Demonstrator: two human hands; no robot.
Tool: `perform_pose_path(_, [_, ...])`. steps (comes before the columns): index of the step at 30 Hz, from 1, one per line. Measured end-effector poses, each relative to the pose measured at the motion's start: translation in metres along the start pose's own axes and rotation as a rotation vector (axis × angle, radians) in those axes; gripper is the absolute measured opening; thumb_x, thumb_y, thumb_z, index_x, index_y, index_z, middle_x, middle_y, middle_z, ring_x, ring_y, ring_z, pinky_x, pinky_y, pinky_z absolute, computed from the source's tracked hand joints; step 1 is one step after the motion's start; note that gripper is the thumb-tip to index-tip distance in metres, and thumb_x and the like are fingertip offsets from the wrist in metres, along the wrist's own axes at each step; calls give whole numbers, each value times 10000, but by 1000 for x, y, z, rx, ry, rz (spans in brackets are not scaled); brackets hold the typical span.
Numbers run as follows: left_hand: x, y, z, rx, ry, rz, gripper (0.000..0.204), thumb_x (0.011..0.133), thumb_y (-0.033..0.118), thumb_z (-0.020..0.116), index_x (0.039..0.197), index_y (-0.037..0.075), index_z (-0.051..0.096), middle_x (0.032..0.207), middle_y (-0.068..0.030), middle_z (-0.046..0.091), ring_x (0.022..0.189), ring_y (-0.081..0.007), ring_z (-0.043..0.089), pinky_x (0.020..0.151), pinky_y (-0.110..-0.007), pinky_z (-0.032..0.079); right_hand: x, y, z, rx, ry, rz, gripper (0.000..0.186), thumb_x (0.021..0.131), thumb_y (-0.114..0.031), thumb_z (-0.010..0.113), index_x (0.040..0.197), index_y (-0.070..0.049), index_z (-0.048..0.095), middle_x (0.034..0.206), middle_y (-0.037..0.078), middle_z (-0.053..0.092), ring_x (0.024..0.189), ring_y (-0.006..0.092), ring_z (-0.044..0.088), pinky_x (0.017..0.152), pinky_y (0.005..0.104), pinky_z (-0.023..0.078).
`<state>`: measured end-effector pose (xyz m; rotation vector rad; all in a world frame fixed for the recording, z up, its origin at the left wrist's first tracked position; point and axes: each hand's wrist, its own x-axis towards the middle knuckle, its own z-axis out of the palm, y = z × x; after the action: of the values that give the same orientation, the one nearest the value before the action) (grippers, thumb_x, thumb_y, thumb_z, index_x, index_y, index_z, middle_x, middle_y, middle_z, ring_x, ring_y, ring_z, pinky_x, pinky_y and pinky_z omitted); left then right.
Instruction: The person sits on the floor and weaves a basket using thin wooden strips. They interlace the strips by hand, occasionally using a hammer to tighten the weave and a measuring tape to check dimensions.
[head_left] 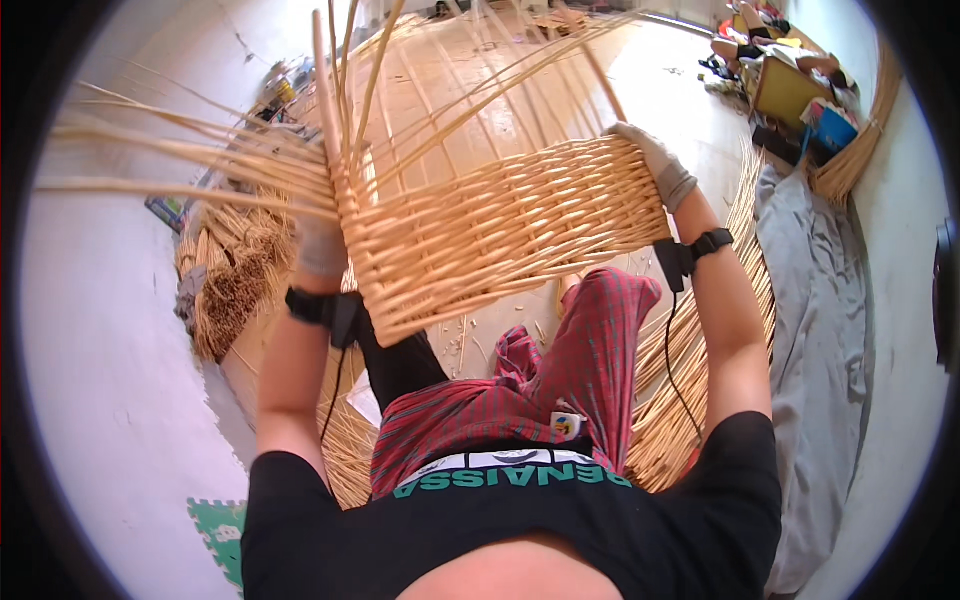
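A half-woven wicker basket (500, 215) is held up in front of me, tilted, with its woven side facing me. Long loose willow rods (190, 155) fan out from its left corner, and upright stakes (325, 85) rise from the rim. My left hand (320, 245), in a pale glove, grips the left end; its fingers are hidden behind the weave. At the far right corner, my gloved right hand (655, 165) is closed over the edge by a stake. Each wrist wears a black strap with a small device and cable.
Bundles of cut rods (235, 270) lie at the left by the wall. More long rods (680, 400) stretch over the floor at the right, beside a grey cloth (815, 350). Farther back at right stand a blue bucket (835, 128) and a yellowish box (785, 95). Scraps litter the floor.
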<state>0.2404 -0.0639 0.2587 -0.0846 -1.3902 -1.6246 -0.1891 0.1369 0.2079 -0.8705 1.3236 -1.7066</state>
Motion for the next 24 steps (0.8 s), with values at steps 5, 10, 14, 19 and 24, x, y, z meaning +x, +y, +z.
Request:
perform_pose_path(5, [72, 14, -25, 233, -245, -384, 614, 1059, 464, 440, 1453, -6, 465, 1365, -202, 594, 1212, -273, 618, 986, -355, 575, 17, 4, -30, 87, 160, -52, 302, 956, -375, 702, 940, -73, 707, 820, 33, 685, 704, 136, 633, 678, 288, 542])
perform_pose_path(10, [79, -76, -62, 81, -56, -558, 536, 1077, 371, 396, 1429, -22, 495, 1320, -188, 617, 1203, -241, 588, 1030, -332, 504, 19, 47, -51, 106, 344, -11, 291, 933, -354, 740, 944, -65, 715, 821, 32, 688, 699, 136, 632, 665, 294, 540])
perform_pose_path(14, [88, -154, -111, -47, 11, -562, 493, 1059, 306, 448, 1409, -35, 509, 1355, -224, 587, 1232, -299, 587, 1060, -396, 512, 49, 105, -66, 143, 398, -75, 304, 916, -340, 762, 988, -47, 724, 846, 31, 700, 702, 140, 635, 665, 294, 537])
perform_pose_path(19, [91, -252, -131, -337, 161, -700, 540, 1072, 427, 427, 1371, -4, 557, 1248, -205, 646, 1099, -289, 649, 957, -407, 580, 72, 172, -105, 129, 467, -9, 375, 962, -422, 682, 1021, -53, 721, 857, 29, 703, 720, 143, 634, 685, 304, 534])
perform_pose_path(24, [51, -329, -186, -326, 295, -677, 564, 1060, 520, 418, 1251, 35, 633, 1093, -148, 704, 972, -256, 685, 882, -391, 602, 68, 234, -100, 162, 456, 96, 652, 1013, -647, 423, 1090, -56, 689, 918, 36, 698, 800, 145, 645, 765, 307, 546])
